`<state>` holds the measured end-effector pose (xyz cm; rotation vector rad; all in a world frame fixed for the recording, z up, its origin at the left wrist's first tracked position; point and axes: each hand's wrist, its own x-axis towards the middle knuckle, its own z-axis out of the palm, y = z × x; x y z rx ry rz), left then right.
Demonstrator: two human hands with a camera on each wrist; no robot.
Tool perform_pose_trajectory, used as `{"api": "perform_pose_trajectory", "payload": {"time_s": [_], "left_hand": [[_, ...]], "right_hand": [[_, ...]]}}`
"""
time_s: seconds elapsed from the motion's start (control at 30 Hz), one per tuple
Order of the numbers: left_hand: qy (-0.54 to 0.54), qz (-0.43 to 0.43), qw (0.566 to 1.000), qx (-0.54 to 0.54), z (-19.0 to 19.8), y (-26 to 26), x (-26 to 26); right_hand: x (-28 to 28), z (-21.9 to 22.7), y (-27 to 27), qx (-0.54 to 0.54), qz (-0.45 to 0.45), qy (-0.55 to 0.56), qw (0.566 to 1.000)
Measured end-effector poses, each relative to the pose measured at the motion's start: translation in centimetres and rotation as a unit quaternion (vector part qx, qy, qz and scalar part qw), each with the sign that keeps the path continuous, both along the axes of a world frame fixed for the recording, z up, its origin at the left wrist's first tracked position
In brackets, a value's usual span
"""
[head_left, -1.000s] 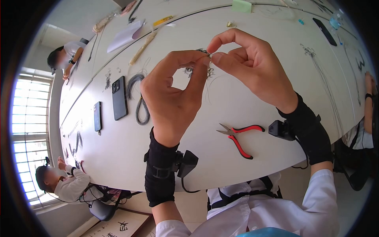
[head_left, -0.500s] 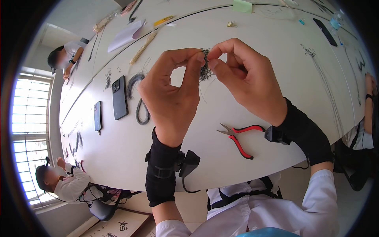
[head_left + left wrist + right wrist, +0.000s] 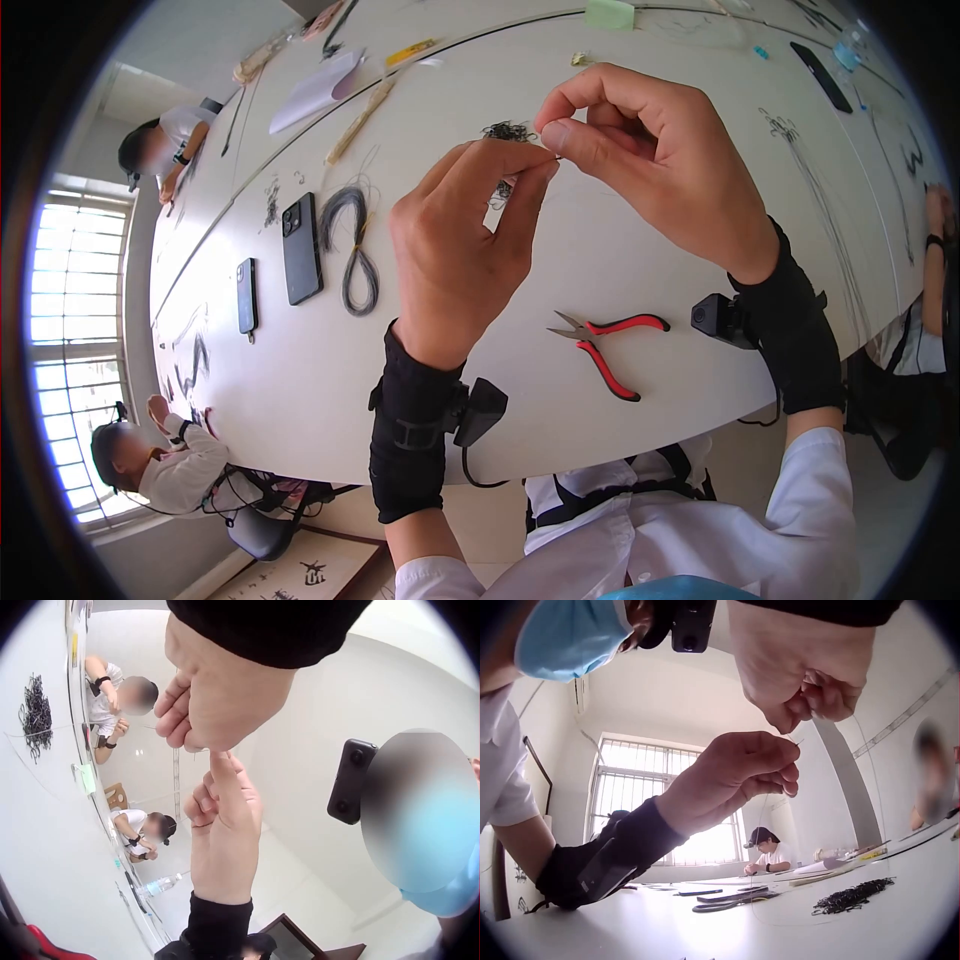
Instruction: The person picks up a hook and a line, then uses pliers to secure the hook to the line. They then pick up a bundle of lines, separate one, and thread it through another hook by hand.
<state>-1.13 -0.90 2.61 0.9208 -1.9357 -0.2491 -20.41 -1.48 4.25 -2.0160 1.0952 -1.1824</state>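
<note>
Above the table the left hand (image 3: 462, 235) pinches a thin dark wire between thumb and forefinger. Close against its fingertips, the right hand (image 3: 655, 160) has thumb and forefinger pressed together at the wire's end; its other fingers are curled in. From the hands a fine wire (image 3: 871, 750) arcs down in the right wrist view. A pile of small dark wire pieces (image 3: 853, 895) lies on the table beneath, partly hidden by the left hand in the head view. What exactly sits between the fingertips is too small to tell.
Red-handled pliers (image 3: 608, 350) lie on the table nearer the body. To the left are a wire coil (image 3: 358, 270), a large phone (image 3: 302, 248) and a smaller phone (image 3: 247, 298). A black bar (image 3: 821, 77) and a bottle (image 3: 850, 50) stand far right. Other people sit around the table.
Both hands have shifted right from the pile, the right one also moving away from the body. More of the wire pile and the coil shows now.
</note>
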Motion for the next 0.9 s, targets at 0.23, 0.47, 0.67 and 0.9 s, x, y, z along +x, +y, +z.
{"api": "perform_pose_trajectory", "payload": {"time_s": [0.23, 0.47, 0.67, 0.9], "left_hand": [[0.018, -0.019, 1.000, 0.009, 0.0, 0.0, -0.1], [0.041, -0.008, 0.997, 0.064, 0.3, 0.2, 0.2], [0.133, -0.027, 0.987, 0.084, 0.3, -0.1, 0.5], [0.135, -0.042, 0.982, 0.123, 1.1, 0.3, 0.7]], "right_hand": [[-0.7, -1.5, -1.7, 0.073, 0.058, -0.063, 0.994], [-1.0, -0.8, -1.4, 0.080, 0.065, -0.063, 0.993], [-0.8, 0.1, -0.5, 0.156, 0.074, -0.068, 0.983], [-0.5, -0.5, -0.8, 0.121, 0.063, -0.079, 0.987]]}}
